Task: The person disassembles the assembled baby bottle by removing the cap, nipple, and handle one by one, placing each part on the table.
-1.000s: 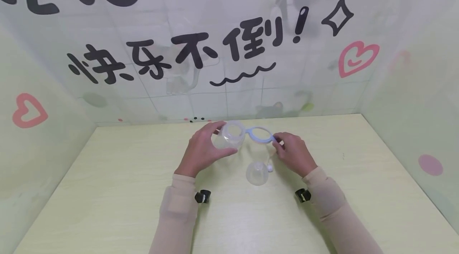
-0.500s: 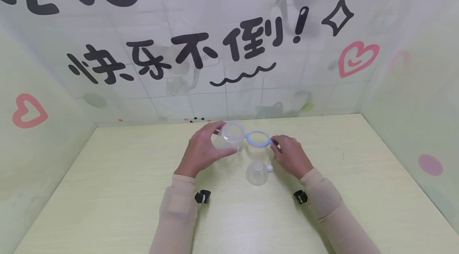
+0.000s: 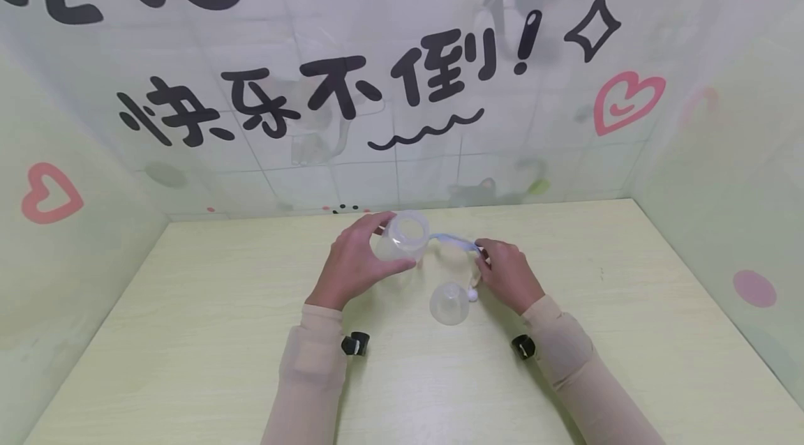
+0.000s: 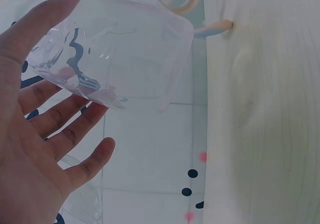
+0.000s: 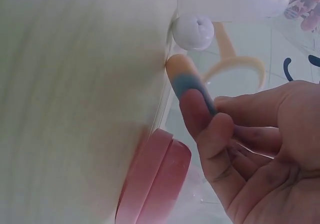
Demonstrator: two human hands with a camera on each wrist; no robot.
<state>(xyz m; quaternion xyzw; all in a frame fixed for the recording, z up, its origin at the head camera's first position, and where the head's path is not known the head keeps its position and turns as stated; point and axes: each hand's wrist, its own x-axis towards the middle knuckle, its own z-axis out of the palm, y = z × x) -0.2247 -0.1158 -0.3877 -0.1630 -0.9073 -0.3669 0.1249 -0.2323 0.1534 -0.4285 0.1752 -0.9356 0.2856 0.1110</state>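
Note:
A clear plastic bottle (image 3: 402,236) lies tilted in my left hand (image 3: 358,257), thumb on one side and fingers round the other. With thumb and fingertips, my right hand (image 3: 510,270) pinches one end of a blue handle ring (image 3: 452,241). That ring stands nearly edge-on in the head view, its far end right at the bottle's rim. In the right wrist view the pinched end (image 5: 185,74) shows blue and orange, with the orange underside of the loop behind it. The left wrist view shows the bottle (image 4: 125,44) between thumb and spread fingers, its inside see-through.
On the table (image 3: 188,333) in front of the hands stands a clear dome-shaped cover (image 3: 449,304), with a small white ball-shaped piece (image 3: 473,295) beside it. A pink round, lid-like piece (image 5: 155,184) sits low near my right hand, hidden in the head view. A printed wall (image 3: 402,173) closes the back.
My right hand has moved slightly left and toward me. The handle ring has turned from showing its open loop to nearly edge-on. My left hand and the bottle have stayed put.

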